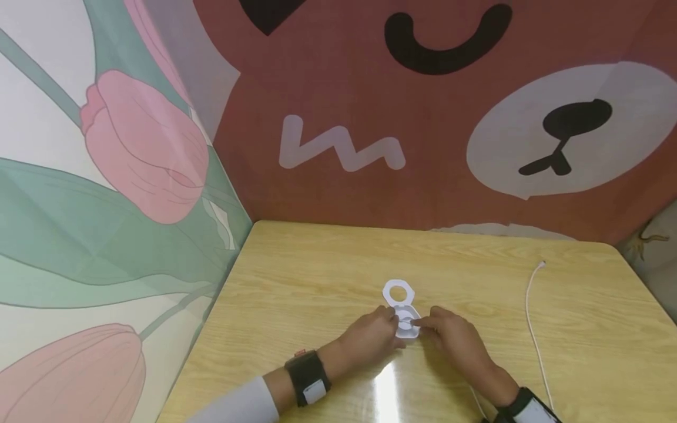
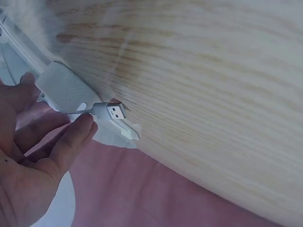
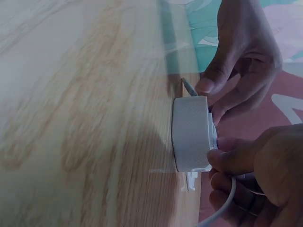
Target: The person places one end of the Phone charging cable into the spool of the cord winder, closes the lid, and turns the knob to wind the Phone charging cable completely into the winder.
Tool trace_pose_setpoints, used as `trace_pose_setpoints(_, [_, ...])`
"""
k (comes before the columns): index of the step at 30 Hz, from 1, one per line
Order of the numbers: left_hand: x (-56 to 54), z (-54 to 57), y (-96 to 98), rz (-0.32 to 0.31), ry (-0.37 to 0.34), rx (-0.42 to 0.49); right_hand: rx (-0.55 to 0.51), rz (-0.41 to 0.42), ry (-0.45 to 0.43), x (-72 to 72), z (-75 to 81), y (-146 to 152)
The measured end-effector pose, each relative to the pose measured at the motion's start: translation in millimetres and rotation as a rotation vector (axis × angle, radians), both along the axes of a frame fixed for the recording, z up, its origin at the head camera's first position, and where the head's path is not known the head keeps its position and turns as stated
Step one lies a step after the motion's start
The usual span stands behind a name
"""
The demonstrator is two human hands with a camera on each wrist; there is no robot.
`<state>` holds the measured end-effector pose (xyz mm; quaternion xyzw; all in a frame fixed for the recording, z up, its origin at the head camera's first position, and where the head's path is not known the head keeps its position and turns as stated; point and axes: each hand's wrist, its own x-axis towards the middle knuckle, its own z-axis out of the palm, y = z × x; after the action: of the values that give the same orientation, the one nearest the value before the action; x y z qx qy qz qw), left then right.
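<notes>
A white hexagonal case (image 1: 407, 333) sits on the table, its ring-shaped lid (image 1: 398, 286) folded back toward the wall. My left hand (image 1: 371, 333) is at the case's left side. Thumb and finger pinch a thin white cable just behind its USB plug (image 2: 109, 111), which sticks out beside the case (image 2: 66, 87). From the right, my right hand (image 1: 456, 336) reaches in with the index finger over the case's hollow. In the right wrist view its thumb touches the case's edge (image 3: 191, 135), and a white cable (image 3: 227, 201) runs between its curled fingers. The hollow is partly hidden by fingers.
A length of white cable (image 1: 534, 335) lies along the right side of the wooden table (image 1: 317, 264), its plug end (image 1: 542, 264) toward the back. A wall printed with a red-brown bear (image 1: 344, 200) stands behind, and a flower-printed wall (image 1: 148, 147) at the left.
</notes>
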<state>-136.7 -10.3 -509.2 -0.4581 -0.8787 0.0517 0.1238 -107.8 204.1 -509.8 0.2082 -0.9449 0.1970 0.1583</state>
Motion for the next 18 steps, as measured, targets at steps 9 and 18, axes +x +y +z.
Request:
trace_pose_setpoints(9, [0.6,-6.5,2.1,-0.065,0.149,-0.027,0.214,0.080,0.234,-4.1,0.8,0.9])
trace_pose_setpoints(18, [1.5,-10.5,-2.1,-0.101,0.173,0.032,0.169,0.174,0.259,-3.4,-3.0,1.1])
